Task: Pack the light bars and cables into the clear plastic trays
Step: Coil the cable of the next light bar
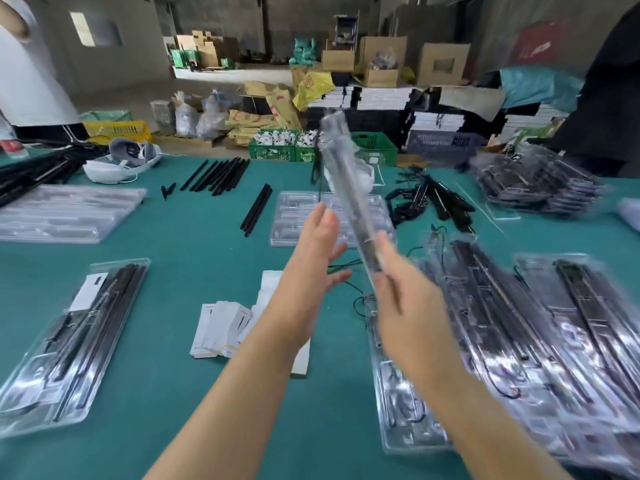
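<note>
My right hand (403,299) grips the near end of a filled clear tray (349,188), raised edge-on above the green table and blurred by motion. My left hand (311,261) hovers just left of it, fingers spread, holding nothing. Behind them an empty clear tray (294,216) lies flat. Loose black light bars (218,174) lie at the far middle, and two more (256,209) lie beside the empty tray. A tangle of black cables (426,202) sits to the right. Packed trays (519,334) are stacked at right, and another packed tray (76,337) lies at left.
White leaflets (221,327) lie near my left forearm. Empty trays (69,213) are stacked at far left, more packed trays (536,181) at far right. A white headset (121,161) rests at the back. Green crates (277,147) and boxes stand beyond the table. A person (31,64) stands at far left.
</note>
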A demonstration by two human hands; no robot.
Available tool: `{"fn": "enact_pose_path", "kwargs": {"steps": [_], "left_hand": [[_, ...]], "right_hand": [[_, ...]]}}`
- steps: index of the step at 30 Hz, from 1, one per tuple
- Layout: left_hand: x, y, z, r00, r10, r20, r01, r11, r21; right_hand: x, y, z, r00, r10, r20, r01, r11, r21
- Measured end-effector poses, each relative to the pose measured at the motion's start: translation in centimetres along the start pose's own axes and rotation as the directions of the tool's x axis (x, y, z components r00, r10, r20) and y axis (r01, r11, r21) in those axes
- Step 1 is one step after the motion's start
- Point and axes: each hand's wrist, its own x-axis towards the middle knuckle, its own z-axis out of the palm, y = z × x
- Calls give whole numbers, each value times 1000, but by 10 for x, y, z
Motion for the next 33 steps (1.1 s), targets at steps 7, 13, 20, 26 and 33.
{"fn": "enact_pose_path", "kwargs": {"steps": [7,13,20,26,33], "left_hand": [[-8,1,-31,928,68,-367,10,978,208],[-20,-19,-69,962,7,-271,-26,998,-66],[-13,-29,-102,970,-163,-181,103,948,-302],[15,-3,-127,971,-217,-103,107,774,-624],[42,28,-144,941,-238,-241,27,763,-646]], "right_hand": [[-27,-5,52,966,-197,165,221,965,-141],[12,24,29,852,401,337,-418,908,-24],[14,51,43,753,267,602,-510,814,278],[9,62,40,697,162,699,-522,783,339],[6,82,21,672,201,713,-564,763,316]]}}
